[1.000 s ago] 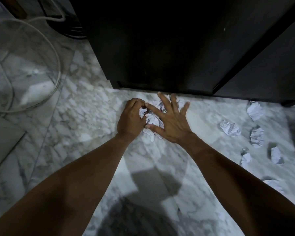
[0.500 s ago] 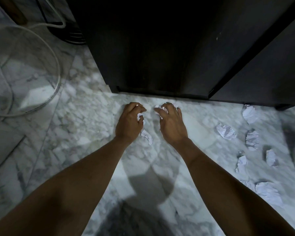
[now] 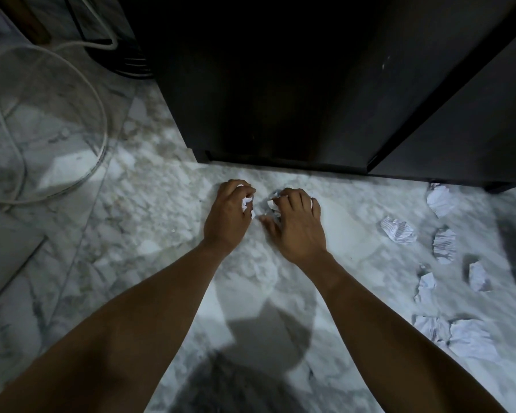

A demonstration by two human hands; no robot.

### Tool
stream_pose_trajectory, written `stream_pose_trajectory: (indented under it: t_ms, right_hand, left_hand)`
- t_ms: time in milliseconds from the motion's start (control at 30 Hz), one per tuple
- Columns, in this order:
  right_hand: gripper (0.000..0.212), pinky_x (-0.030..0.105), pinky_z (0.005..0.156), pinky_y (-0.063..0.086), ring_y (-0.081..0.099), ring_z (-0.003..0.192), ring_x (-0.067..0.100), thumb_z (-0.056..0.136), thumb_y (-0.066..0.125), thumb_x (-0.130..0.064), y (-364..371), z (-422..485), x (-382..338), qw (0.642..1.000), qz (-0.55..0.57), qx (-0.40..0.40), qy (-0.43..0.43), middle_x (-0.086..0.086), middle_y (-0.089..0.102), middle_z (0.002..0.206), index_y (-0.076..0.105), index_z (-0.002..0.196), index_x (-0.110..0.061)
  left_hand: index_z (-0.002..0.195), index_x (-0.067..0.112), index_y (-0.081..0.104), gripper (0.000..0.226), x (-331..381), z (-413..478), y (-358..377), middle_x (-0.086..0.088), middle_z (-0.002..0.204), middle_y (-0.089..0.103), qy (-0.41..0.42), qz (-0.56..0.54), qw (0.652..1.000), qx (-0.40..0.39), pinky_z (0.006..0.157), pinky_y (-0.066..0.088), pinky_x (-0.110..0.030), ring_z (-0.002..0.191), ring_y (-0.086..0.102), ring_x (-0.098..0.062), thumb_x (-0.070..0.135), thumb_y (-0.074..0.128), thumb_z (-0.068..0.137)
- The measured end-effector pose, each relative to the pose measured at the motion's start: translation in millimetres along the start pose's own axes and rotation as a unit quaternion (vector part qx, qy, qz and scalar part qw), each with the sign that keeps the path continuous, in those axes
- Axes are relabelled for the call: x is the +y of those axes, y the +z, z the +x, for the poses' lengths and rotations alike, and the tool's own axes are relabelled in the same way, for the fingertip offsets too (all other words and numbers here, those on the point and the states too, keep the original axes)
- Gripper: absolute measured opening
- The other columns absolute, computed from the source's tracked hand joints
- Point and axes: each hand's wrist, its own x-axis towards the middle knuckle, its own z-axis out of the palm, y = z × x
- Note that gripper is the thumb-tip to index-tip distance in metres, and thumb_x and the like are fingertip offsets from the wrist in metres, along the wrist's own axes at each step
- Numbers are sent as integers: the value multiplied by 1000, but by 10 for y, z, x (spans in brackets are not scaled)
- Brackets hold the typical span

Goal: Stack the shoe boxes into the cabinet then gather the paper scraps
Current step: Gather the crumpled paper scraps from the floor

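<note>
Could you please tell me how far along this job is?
Done, seemingly: no shoe boxes lie on the visible floor; the dark cabinet hides its inside. In hand: the left hand and right hand each grip crumpled scraps before it. Left: several loose scraps lie ungathered at right.

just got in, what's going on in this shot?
A person is gathering crumpled paper off the marble floor in front of the dark cabinet. The left hand grips a white scrap, and the right hand is curled over a second scrap right beside it. Several loose scraps lie scattered on the floor to the right, not yet picked up.
</note>
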Motion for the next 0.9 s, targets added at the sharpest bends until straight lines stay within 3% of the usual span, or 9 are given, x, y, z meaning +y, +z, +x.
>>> stream_pose_trajectory:
  t_ms: [67,167,267,500,633,733,833,900]
  right_hand:
    - [35,40,95,35,49,111,25,99,45,-47,1,58,-2,1000,-10,-1,8,0,55,119,58,116,-19]
    - [30,38,91,32,46,109,24,100,42,-39,-3,123,6,999,-2,-23,25,-3,53,119,55,121,-22]
    - [31,38,90,33,44,108,22,102,42,-33,-5,124,-19,999,-19,-35,34,-4,52,119,49,132,-30]
    - [29,37,89,35,41,108,23,96,45,-20,-55,119,-23,997,-21,-66,47,-2,50,119,53,123,-29]
    - [31,37,88,34,41,106,23,92,52,-24,-63,118,-22,996,-34,-68,47,-2,50,118,53,122,-30]
    - [31,37,87,34,41,106,23,91,49,-24,-62,116,-21,996,-37,-67,46,-2,49,117,54,122,-29]
    - [42,38,87,34,41,107,25,88,33,-33,-85,115,-40,996,-38,-74,44,-1,49,118,54,123,-29]
    - [42,38,88,34,41,107,25,85,33,-34,-97,117,-48,996,-33,-75,45,-1,49,118,54,122,-29]
  left_hand:
    - [110,8,69,20,7,-4,19,0,118,58,4,6,1000,1,89,41,-6,111,55,-14,8,65,91]
    - [110,8,69,19,1,4,37,0,116,59,14,30,999,2,88,47,-19,111,53,-16,18,64,94]
    - [111,8,68,25,-10,-7,48,0,118,58,15,43,999,-11,89,46,-21,113,50,-17,19,68,89]
    - [113,7,64,50,39,-23,-42,0,118,55,36,25,998,-43,92,42,-21,113,47,-15,50,53,90]
    - [115,8,66,46,56,-6,-47,1,119,56,-1,19,999,-45,95,42,-23,113,45,-12,45,43,98]
    - [137,16,55,41,39,1,-38,0,124,54,14,56,997,-58,97,45,-28,117,44,-15,27,51,98]
    - [144,19,49,50,58,-3,-67,-1,126,53,14,43,997,-67,99,45,-32,118,43,-16,34,37,98]
    - [143,17,49,57,78,-2,-69,0,128,54,6,30,997,-68,97,45,-31,118,43,-15,48,39,96]
